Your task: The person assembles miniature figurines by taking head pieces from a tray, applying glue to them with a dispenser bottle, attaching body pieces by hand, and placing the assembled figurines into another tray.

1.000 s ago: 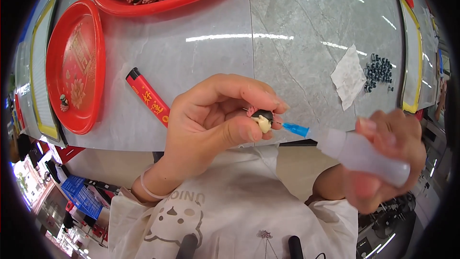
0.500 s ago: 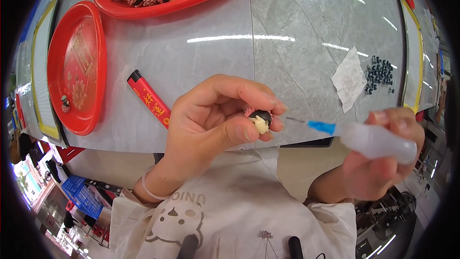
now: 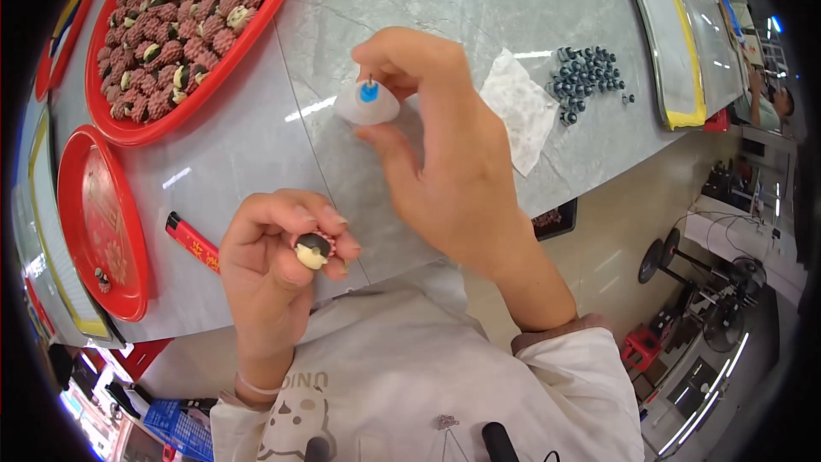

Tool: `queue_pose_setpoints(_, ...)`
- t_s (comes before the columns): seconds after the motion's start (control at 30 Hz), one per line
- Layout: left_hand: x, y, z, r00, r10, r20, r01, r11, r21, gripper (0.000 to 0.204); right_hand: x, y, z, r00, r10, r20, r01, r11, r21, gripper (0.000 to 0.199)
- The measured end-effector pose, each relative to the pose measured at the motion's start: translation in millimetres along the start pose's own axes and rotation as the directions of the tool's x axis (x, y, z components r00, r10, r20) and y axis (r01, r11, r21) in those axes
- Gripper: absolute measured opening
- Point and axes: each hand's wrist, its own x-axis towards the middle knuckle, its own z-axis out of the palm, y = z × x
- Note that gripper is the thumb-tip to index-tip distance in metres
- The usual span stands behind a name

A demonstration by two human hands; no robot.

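grey tabletop (image 3: 248, 158), red tray (image 3: 205, 103) (pink pieces (image 3: 171, 56) inside), blue-tipped bottle (image 3: 377, 111)

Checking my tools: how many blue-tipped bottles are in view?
1: the blue-tipped bottle, between the thumb and fingers of the right hand. Others might be hidden.

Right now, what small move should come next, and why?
Probably check that the white bottle stands steady on the table before the right hand lets go. Its blue tip points up and the hand curls round it, while the left hand holds the small figure. I can't tell whether the bottle's base touches the table.
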Motion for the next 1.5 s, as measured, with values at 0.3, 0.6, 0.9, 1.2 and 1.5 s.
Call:
queue_pose_setpoints(0.3, 0, 4, 6, 0.998, -0.063, -0.006, 0.063, 0.997, 0.042, 0.035, -42, 7, -87, 0.869, 0.276, -0.411, -0.451, 0.782, -0.429, 0.021)
queue_pose_setpoints(0.6, 0, 1, -3, 0.999, -0.047, 0.016, 0.047, 0.999, -0.007, 0.035, -30, -22, -90, 0.781, 0.482, -0.398, -0.438, 0.876, 0.202, 0.014)
queue_pose_setpoints(0.9, -2, 4, -4, 0.979, -0.063, 0.194, 0.103, 0.973, -0.207, 0.03, -22, -40, -52, 0.847, 0.359, 0.392, -0.531, 0.535, 0.657, 0.02)
queue_pose_setpoints(1.2, 0, -1, -6, 0.981, 0.032, 0.193, 0.016, 0.969, -0.245, 0.028, -16, -46, -37, 0.934, 0.146, 0.326, -0.275, 0.877, 0.395, 0.027)
queue_pose_setpoints(1.5, -3, 0, -2, 0.997, -0.036, 0.073, 0.035, 0.999, 0.013, 0.041, -14, -49, -35, 0.939, -0.082, 0.333, 0.008, 0.976, 0.218, 0.029)
